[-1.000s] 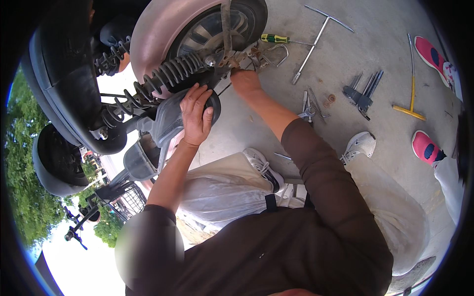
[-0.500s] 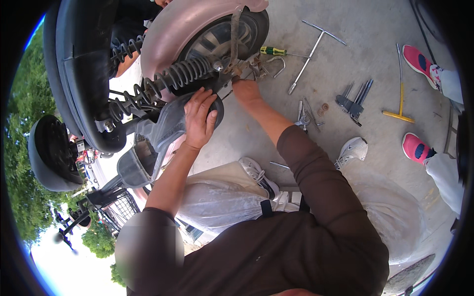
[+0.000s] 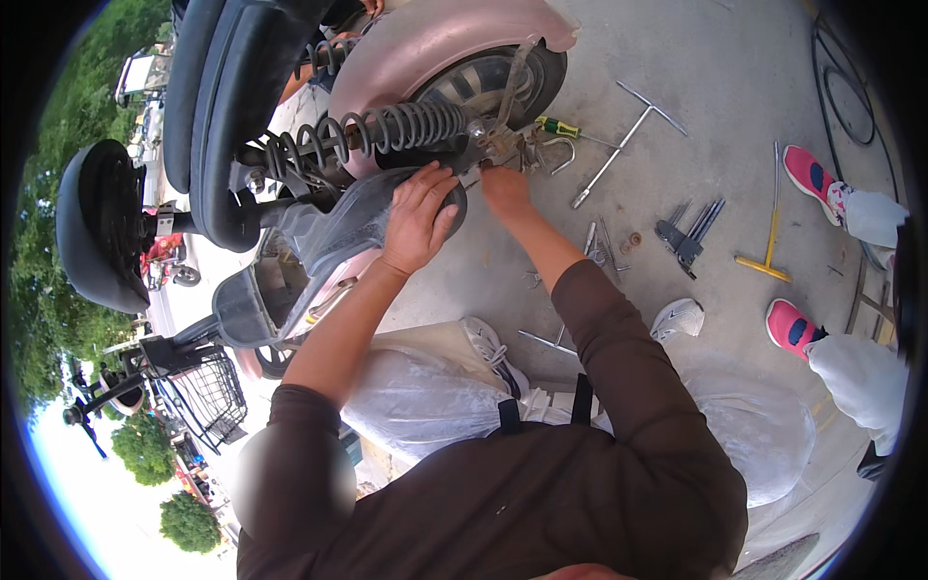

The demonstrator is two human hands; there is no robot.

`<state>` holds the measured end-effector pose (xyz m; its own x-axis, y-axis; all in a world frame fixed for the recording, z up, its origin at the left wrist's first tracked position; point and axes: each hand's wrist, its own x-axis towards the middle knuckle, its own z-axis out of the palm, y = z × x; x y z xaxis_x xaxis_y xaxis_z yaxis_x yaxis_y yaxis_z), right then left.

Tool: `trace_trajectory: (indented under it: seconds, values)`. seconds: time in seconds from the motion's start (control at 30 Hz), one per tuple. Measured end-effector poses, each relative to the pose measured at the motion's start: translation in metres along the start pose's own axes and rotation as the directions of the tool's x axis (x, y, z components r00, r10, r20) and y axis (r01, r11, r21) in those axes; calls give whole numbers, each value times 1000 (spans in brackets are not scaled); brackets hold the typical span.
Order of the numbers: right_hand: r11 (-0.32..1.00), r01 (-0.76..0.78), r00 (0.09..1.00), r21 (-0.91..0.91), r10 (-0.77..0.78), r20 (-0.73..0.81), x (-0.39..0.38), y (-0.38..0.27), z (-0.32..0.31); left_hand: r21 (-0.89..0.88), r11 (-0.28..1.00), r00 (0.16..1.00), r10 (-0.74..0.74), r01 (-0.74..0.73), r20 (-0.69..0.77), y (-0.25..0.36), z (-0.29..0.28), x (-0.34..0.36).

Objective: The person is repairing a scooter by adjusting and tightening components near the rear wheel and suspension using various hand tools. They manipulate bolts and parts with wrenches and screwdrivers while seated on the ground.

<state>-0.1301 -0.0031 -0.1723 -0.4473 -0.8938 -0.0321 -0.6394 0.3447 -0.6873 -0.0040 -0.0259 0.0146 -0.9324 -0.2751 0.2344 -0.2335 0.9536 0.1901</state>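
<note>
A scooter lies tipped over, with a pink fender (image 3: 406, 48), a rear wheel (image 3: 528, 95) and a coil shock (image 3: 401, 126) beside me. My left hand (image 3: 418, 220) rests on a dark plastic cover (image 3: 340, 229) below the shock, fingers lying along it and thumb apart. My right hand (image 3: 503, 188) is closed at the rusty bracket (image 3: 505, 145) by the shock's end; what its fingertips hold is hidden. A green-handled screwdriver (image 3: 558, 127) and a bent metal hook (image 3: 559, 158) lie just right of the bracket.
On the concrete lie a T-handle wrench (image 3: 623, 145), hex keys (image 3: 688, 237), a yellow T-wrench (image 3: 770, 261), smaller tools (image 3: 604, 242) and a coiled hose (image 3: 839, 92). Another person's pink shoes (image 3: 802, 174) are at right; a co-worker's hand (image 3: 372, 8) shows behind the scooter.
The view has shifted, so the scooter and both hands appear further right and the shoes further left. Both hands stay at the same places on the scooter, with little visible movement.
</note>
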Motion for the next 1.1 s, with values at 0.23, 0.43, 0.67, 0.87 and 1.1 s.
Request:
trace_trajectory:
  seconds: [0.23, 0.43, 0.67, 0.87, 1.1]
  values:
    - [836, -333, 736, 436, -59, 675, -19, 11, -97, -26, 999, 999, -35, 34, -28, -3, -5, -14]
    - [466, -395, 909, 792, 69, 412, -13, 53, -163, -46, 999, 998, -16, 14, -54, -1, -3, -12]
    - [280, -167, 969, 946, 222, 105, 39, 2, -178, -33, 999, 992, -23, 19, -125, -9, 3, -23]
    - [359, -148, 973, 922, 220, 71, 52, -4, -179, -20, 1000, 988, 21, -25, -156, -11, 6, -23]
    - [389, -158, 969, 908, 236, 67, 43, 0, -188, -38, 999, 984, 30, -37, -174, -11, 8, -22]
